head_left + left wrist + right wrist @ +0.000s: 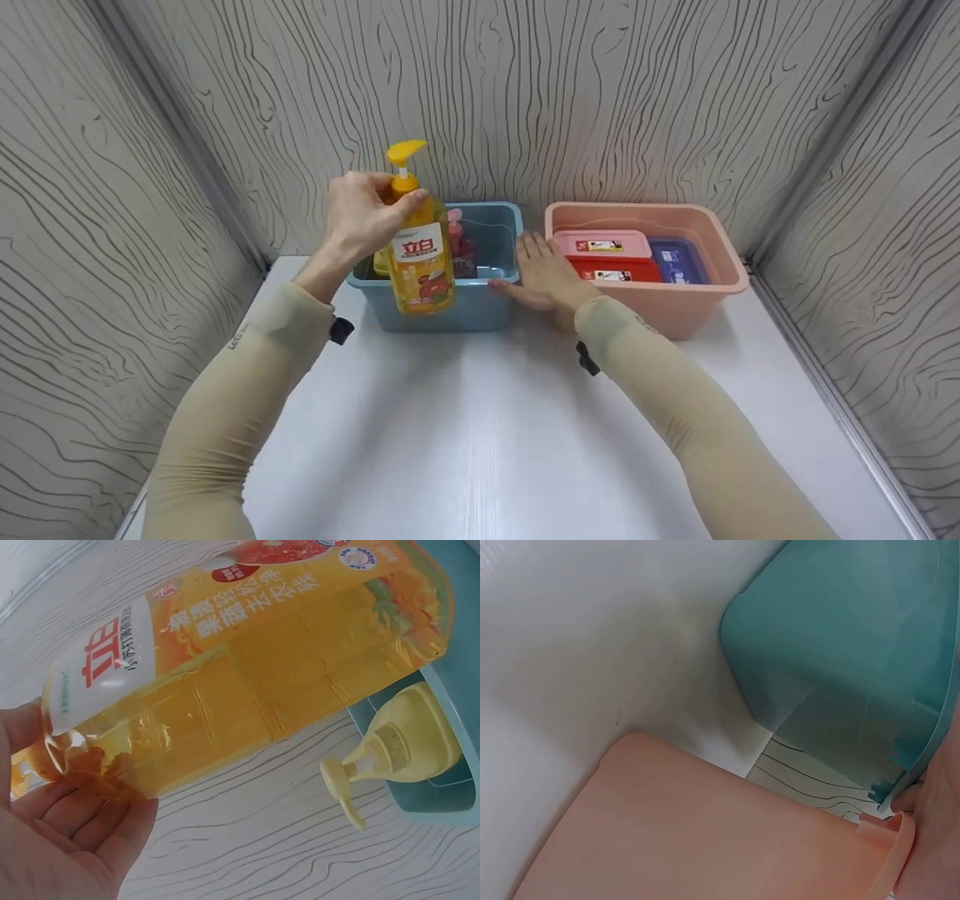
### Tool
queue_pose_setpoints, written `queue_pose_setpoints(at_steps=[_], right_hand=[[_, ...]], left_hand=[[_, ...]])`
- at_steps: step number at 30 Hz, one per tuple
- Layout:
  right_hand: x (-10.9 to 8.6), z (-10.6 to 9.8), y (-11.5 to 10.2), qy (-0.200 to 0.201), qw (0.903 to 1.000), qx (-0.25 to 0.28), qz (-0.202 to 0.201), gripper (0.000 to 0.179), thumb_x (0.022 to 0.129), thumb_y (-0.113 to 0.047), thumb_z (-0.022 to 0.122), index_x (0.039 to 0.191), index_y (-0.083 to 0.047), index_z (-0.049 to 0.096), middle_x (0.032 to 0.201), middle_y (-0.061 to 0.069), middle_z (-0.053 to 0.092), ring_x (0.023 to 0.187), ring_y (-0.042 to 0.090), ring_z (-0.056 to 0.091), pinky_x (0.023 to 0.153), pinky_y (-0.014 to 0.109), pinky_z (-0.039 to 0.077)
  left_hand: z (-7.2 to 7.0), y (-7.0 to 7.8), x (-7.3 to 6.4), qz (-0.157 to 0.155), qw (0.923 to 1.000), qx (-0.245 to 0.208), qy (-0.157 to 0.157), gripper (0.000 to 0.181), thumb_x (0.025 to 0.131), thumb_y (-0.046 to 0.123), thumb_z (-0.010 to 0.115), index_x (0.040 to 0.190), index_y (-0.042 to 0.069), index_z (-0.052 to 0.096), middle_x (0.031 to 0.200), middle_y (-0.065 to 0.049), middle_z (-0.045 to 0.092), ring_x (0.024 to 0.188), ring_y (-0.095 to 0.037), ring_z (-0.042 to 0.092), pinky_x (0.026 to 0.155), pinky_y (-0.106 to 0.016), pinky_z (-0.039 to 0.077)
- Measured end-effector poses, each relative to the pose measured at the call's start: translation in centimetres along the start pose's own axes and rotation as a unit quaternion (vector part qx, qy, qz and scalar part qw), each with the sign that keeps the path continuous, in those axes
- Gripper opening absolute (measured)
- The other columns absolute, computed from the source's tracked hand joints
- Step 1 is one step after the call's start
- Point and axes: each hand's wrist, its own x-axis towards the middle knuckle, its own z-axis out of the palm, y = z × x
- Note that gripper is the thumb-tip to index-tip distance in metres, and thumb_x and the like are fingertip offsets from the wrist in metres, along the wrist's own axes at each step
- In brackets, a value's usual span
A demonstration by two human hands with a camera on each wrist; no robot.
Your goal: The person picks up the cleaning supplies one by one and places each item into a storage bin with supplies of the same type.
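My left hand [364, 214] grips a yellow dish soap bottle [422, 262] by its neck, just under the yellow pump. The bottle hangs nearly upright, in front of and above the blue bin [442, 307]. Inside that bin stand a pink pump bottle [463, 251] and a pale yellow pump bottle [416, 735], the latter partly hidden by the soap in the head view. My right hand [547, 274] lies with extended fingers against the blue bin's right rim, its thumb at the front corner.
Right of my right hand is a pink bin [645, 300]. It holds a pink-lidded box [626, 241], a red box [634, 270] and a blue box [679, 262]. Both bins stand on a white table [472, 420], near a wood-grain patterned back wall [495, 97].
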Motion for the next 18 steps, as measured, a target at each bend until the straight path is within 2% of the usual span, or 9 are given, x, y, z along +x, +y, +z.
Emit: queue_pose_setpoints(at_steps=[13, 18], right_hand=[[0.1, -0.1, 0.1, 0.011, 0.9999, 0.002, -0.01, 0.117, 0.106, -0.085, 0.041, 0.18, -0.001, 0.008, 0.191, 0.02, 0.005, 0.18, 0.042, 0.005, 0.147, 0.058, 0.005], [0.1, 0.0, 0.1, 0.009, 0.9999, 0.0, -0.009, 0.118, 0.105, -0.085, 0.044, 0.18, -0.002, 0.007, 0.191, 0.02, 0.005, 0.179, 0.042, 0.005, 0.147, 0.059, 0.007]], left_hand=[[1.6, 0.9, 1.9, -0.006, 0.9999, -0.01, -0.012, 0.041, 0.105, 0.036, 0.081, 0.131, 0.003, 0.081, 0.125, -0.015, 0.086, 0.104, -0.027, 0.084, 0.094, -0.042, 0.071], [2.2, 1.2, 2.6, -0.009, 0.9998, -0.014, -0.005, 0.04, 0.105, 0.036, 0.081, 0.13, 0.004, 0.082, 0.124, -0.013, 0.086, 0.103, -0.024, 0.084, 0.094, -0.039, 0.071]])
